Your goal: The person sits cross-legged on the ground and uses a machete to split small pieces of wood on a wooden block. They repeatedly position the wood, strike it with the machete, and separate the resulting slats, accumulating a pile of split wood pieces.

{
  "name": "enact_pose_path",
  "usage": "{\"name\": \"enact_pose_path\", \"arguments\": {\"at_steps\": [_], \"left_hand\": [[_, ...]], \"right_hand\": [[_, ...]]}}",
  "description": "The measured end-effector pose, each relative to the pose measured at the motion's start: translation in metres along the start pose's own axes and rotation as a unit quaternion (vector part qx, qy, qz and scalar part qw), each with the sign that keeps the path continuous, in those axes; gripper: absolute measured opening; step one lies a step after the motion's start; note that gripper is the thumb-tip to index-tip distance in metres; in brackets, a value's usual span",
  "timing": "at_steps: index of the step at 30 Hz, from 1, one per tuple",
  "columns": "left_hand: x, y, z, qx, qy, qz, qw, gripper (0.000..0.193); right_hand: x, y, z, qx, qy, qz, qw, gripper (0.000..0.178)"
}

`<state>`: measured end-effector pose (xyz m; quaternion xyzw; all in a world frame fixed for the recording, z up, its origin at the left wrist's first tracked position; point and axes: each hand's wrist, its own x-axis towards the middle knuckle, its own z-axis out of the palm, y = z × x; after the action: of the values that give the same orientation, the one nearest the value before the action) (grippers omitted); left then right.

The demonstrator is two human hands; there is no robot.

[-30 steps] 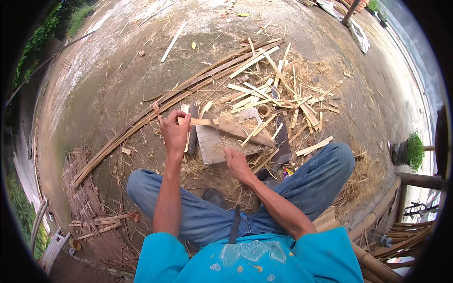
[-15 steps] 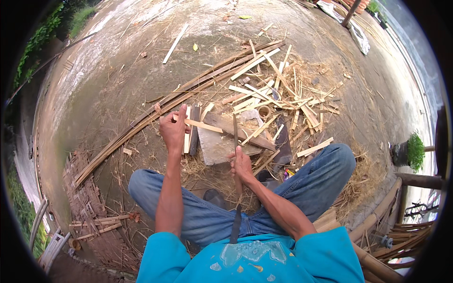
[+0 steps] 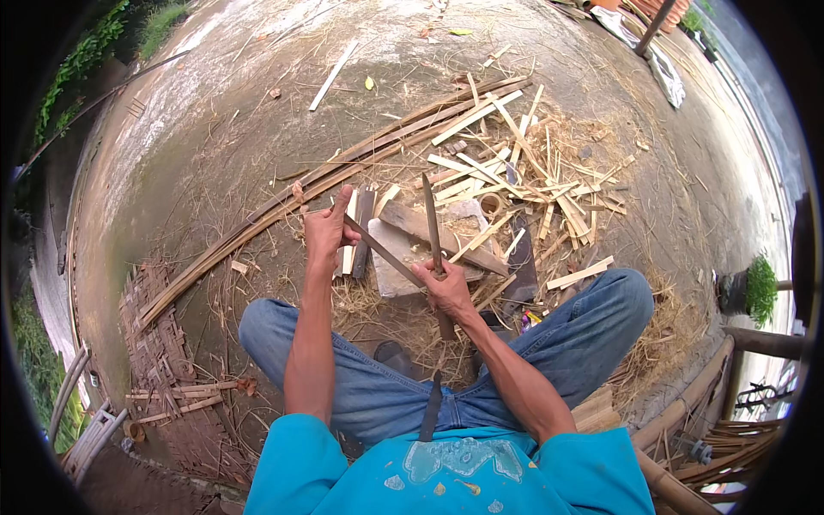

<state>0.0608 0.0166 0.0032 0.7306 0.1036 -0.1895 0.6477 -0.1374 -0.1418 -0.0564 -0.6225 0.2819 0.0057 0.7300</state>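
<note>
A seated person is working a thin bamboo strip (image 3: 382, 251) with a long knife (image 3: 434, 236) above a flat block (image 3: 403, 266)

The strip is slanting over the block, its upper end pinched in the left hand (image 3: 326, 232), whose fingers are curling shut around it with the thumb sticking up. The right hand (image 3: 446, 287) is gripping the knife's handle in a closed fist just below the block, the blade pointing away across the strip. Beyond the block, pale bamboo offcuts (image 3: 515, 172) are lying scattered, and long split canes (image 3: 343, 176) are stretching away to its left
</note>
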Motion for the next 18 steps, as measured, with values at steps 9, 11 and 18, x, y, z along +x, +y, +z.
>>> {"name": "enact_pose_path", "arguments": {"at_steps": [9,11,18], "left_hand": [[0.002,-0.008,0.003,0.004,-0.022,-0.005,1.000,0.057],[0.004,-0.013,0.001,-0.010,-0.063,0.012,0.998,0.048],[0.005,-0.014,0.002,0.041,-0.147,0.088,0.984,0.025]], "right_hand": [[0.002,-0.002,-0.004,-0.019,-0.085,0.024,0.996,0.032],[0.002,-0.001,-0.002,-0.007,-0.080,0.041,0.996,0.032],[0.006,0.005,-0.004,-0.006,-0.064,0.078,0.995,0.035]]}}
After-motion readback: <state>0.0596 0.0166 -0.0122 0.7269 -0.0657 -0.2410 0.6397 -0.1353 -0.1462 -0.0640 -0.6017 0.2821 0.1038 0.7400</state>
